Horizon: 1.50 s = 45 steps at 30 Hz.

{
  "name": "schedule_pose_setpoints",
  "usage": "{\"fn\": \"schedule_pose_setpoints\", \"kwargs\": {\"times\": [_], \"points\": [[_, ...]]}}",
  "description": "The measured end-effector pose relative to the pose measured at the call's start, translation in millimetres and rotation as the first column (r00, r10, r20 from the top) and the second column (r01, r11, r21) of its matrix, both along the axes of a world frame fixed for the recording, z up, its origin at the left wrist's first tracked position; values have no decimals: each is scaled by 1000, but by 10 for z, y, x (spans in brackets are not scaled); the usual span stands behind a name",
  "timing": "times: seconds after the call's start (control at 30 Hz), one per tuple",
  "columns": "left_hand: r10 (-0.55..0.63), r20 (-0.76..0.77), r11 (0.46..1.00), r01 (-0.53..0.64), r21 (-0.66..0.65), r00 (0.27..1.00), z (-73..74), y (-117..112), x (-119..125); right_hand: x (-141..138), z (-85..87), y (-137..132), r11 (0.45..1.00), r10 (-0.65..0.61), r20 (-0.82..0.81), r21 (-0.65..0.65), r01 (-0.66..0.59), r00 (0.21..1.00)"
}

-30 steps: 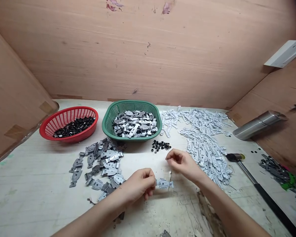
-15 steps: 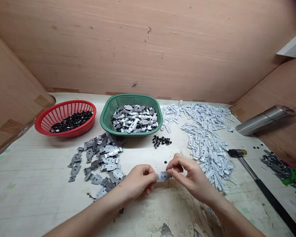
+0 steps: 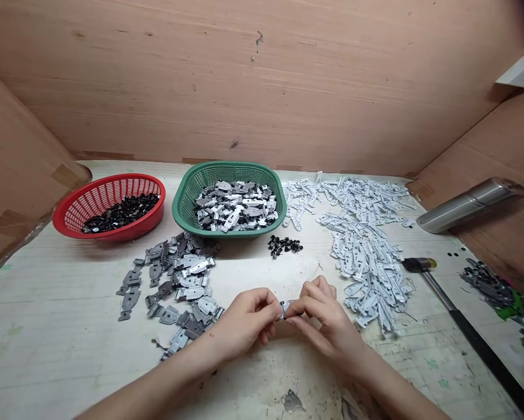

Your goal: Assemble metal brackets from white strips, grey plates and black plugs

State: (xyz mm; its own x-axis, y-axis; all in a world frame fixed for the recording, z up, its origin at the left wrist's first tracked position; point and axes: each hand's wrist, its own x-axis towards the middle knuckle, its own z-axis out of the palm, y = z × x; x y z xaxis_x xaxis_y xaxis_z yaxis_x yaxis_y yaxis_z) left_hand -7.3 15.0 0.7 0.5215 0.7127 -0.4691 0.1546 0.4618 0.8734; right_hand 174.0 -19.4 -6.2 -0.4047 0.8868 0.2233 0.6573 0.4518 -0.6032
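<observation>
- Your left hand (image 3: 253, 316) pinches a grey metal piece (image 3: 287, 304), nearer you than the green basket (image 3: 227, 234).
- Your right hand (image 3: 325, 318), fingers bent, pinches its other end.
- Left of the green basket: a red basket (image 3: 133, 234).

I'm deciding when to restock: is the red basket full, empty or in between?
In between: the red basket holds a heap of black parts, and much of its slotted wall shows bare above them.

A hammer (image 3: 485, 350) lies near a steel cylinder (image 3: 467, 207) — cardboard walls (image 3: 332, 116) behind.
</observation>
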Motion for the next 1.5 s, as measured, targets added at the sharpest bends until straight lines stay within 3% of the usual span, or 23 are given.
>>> {"fn": "schedule_pose_setpoints", "kwargs": {"times": [0.13,0.23,0.33,0.43,0.53,0.73,1.03,1.33,1.5], "points": [[16,-17,1000,-16,1,1000,8,4,-2,42,59,31,1000,-15,-96,-10,15,995],[35,-46,999,-36,-15,998,19,15,-5,183,130,268,993,-104,-128,-72,95,986],[53,-60,999,-53,-11,997,32,24,-10,359,112,660,981,-194,100,27,193,976],[66,-62,998,-67,-14,996,43,30,-19,436,15,995,988,-152,209,48,145,966],[63,-51,998,-64,-15,997,42,36,-25,375,-85,1137,989,-144,250,57,134,957],[56,-53,998,-57,-20,997,19,46,-27,249,-141,1055,986,-157,316,100,132,936],[41,-62,999,-42,-13,997,-42,38,-19,431,-103,958,996,-76,287,59,62,955],[49,-46,999,-50,-8,998,-23,40,-13,454,111,700,990,-131,164,69,121,978],[26,-52,1000,-26,-5,998,-77,28,-31,444,225,499,986,-116,-25,-120,112,993]]}}
